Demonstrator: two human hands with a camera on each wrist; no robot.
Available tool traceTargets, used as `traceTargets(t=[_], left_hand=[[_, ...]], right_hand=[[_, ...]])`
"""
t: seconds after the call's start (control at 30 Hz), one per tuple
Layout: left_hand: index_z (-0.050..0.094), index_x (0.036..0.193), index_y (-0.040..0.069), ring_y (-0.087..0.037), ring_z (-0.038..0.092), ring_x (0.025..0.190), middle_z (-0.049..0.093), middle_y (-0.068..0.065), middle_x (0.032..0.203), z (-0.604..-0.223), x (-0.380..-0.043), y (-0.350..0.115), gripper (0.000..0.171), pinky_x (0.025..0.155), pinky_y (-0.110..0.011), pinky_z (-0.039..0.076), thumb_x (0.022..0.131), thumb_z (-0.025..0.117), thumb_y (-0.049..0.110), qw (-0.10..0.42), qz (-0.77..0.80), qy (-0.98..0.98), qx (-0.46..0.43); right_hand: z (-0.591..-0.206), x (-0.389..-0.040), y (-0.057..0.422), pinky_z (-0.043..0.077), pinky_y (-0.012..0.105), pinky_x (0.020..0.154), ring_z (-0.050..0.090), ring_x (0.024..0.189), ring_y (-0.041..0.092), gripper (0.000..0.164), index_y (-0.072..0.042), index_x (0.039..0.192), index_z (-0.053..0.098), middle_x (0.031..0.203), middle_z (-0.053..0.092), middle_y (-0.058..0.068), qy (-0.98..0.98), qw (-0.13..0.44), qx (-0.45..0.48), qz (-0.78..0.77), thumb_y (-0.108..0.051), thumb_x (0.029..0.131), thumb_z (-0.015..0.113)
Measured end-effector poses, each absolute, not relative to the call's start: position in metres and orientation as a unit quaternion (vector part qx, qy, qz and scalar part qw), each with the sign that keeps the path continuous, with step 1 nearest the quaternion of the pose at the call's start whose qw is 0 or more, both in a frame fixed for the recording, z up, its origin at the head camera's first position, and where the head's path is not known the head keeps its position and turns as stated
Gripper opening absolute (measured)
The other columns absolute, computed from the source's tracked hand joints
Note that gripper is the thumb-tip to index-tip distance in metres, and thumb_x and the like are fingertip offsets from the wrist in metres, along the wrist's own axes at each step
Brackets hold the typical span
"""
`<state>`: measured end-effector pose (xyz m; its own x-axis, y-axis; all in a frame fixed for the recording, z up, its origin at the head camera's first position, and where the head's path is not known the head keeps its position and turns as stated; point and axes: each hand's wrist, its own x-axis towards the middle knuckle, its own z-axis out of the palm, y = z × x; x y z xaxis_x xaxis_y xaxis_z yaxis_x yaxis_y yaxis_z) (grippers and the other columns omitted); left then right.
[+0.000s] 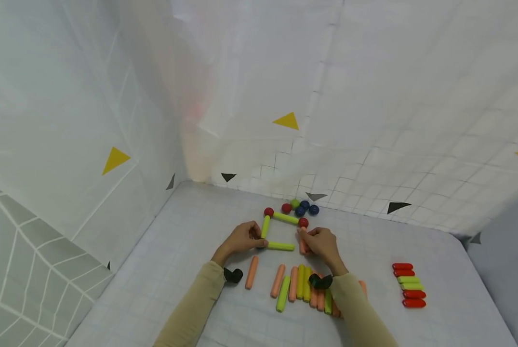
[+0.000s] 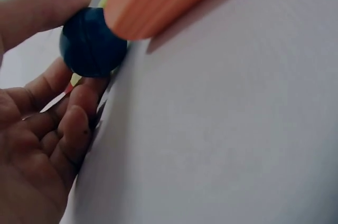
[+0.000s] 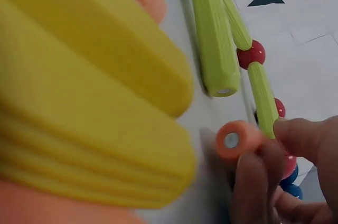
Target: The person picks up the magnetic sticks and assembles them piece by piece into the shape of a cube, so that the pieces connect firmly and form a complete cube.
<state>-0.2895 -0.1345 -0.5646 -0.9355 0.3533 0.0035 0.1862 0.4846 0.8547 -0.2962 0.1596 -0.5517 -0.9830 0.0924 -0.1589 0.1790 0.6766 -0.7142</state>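
In the left wrist view, my left hand [image 1: 243, 237] pinches a blue ball [image 2: 92, 42] between thumb and fingers; in the head view the fingers mostly hide that ball. From this corner run two yellow-green magnetic sticks, one upper [image 1: 265, 227] and one lower [image 1: 281, 246]. The upper one reaches a red ball [image 1: 269, 212], and another yellow-green stick [image 1: 286, 218] joins it to a second red ball [image 1: 303, 222]. My right hand [image 1: 322, 244] pinches an orange magnetic stick [image 3: 238, 138], its far end at the second red ball. The stick's near end shows a round metal disc.
Behind the outline sit a red ball [image 1: 286, 208], a green ball [image 1: 295, 204] and several blue balls [image 1: 313, 209]. Nearer me lie several orange, yellow and green sticks [image 1: 293, 284], partly under my right forearm. Red and yellow-green pieces [image 1: 413, 303] line the right side. White walls stand behind and left.
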Motion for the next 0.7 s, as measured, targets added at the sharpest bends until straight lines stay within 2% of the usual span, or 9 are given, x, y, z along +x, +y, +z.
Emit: traceTargets(t=[0.17, 0.27, 0.33, 0.47, 0.5, 0.7], left_hand=[[0.063, 0.101, 0.007, -0.012, 0.055, 0.079, 0.063, -0.001, 0.089, -0.566, -0.289, -0.136, 0.033, 0.071, -0.025, 0.045, 0.09, 0.086, 0.028, 0.087, 0.483, 0.856, 0.161], [0.061, 0.103, 0.008, -0.012, 0.056, 0.082, 0.065, -0.002, 0.095, -0.564, -0.289, -0.137, 0.034, 0.072, -0.025, 0.046, 0.09, 0.086, 0.026, 0.086, 0.473, 0.86, 0.171], [0.06, 0.106, 0.009, -0.013, 0.056, 0.082, 0.066, -0.003, 0.099, -0.562, -0.288, -0.137, 0.035, 0.073, -0.024, 0.046, 0.09, 0.087, 0.024, 0.089, 0.463, 0.863, 0.18], [0.058, 0.11, 0.011, -0.013, 0.056, 0.08, 0.068, -0.005, 0.103, -0.558, -0.287, -0.136, 0.037, 0.071, -0.024, 0.046, 0.09, 0.087, 0.022, 0.099, 0.443, 0.869, 0.198], [0.059, 0.112, 0.012, -0.013, 0.057, 0.08, 0.068, -0.005, 0.104, -0.557, -0.286, -0.136, 0.037, 0.07, -0.025, 0.046, 0.09, 0.086, 0.022, 0.102, 0.44, 0.87, 0.2], [0.065, 0.121, 0.017, -0.013, 0.056, 0.083, 0.067, -0.004, 0.104, -0.558, -0.28, -0.133, 0.031, 0.074, -0.028, 0.047, 0.095, 0.082, 0.021, 0.103, 0.404, 0.881, 0.223]], right_hand=[[-0.546, -0.305, 0.151, 0.043, 0.031, 0.058, 0.064, 0.072, 0.027, 0.046, -0.002, 0.103, 0.071, 0.087, 0.073, 0.014, 0.924, -0.047, 0.071, -0.374, -0.048, 0.098, 0.071], [-0.543, -0.318, 0.144, 0.046, 0.036, 0.064, 0.066, 0.079, 0.032, 0.037, -0.003, 0.109, 0.07, 0.096, 0.074, 0.018, 0.916, -0.1, 0.023, -0.388, -0.039, 0.099, 0.073], [-0.54, -0.33, 0.138, 0.05, 0.042, 0.072, 0.067, 0.087, 0.035, 0.035, -0.003, 0.116, 0.069, 0.102, 0.073, 0.02, 0.912, -0.114, -0.026, -0.393, -0.033, 0.1, 0.074], [-0.532, -0.351, 0.129, 0.053, 0.056, 0.087, 0.066, 0.103, 0.04, 0.04, -0.004, 0.134, 0.067, 0.116, 0.07, 0.022, 0.924, -0.104, -0.113, -0.35, -0.026, 0.101, 0.074], [-0.531, -0.356, 0.127, 0.054, 0.057, 0.087, 0.066, 0.104, 0.04, 0.042, -0.005, 0.137, 0.066, 0.117, 0.07, 0.022, 0.93, -0.096, -0.13, -0.331, -0.025, 0.101, 0.074], [-0.529, -0.375, 0.115, 0.055, 0.048, 0.081, 0.064, 0.092, 0.03, 0.04, -0.013, 0.138, 0.071, 0.113, 0.069, 0.017, 0.96, -0.031, -0.196, -0.196, -0.025, 0.1, 0.076]])
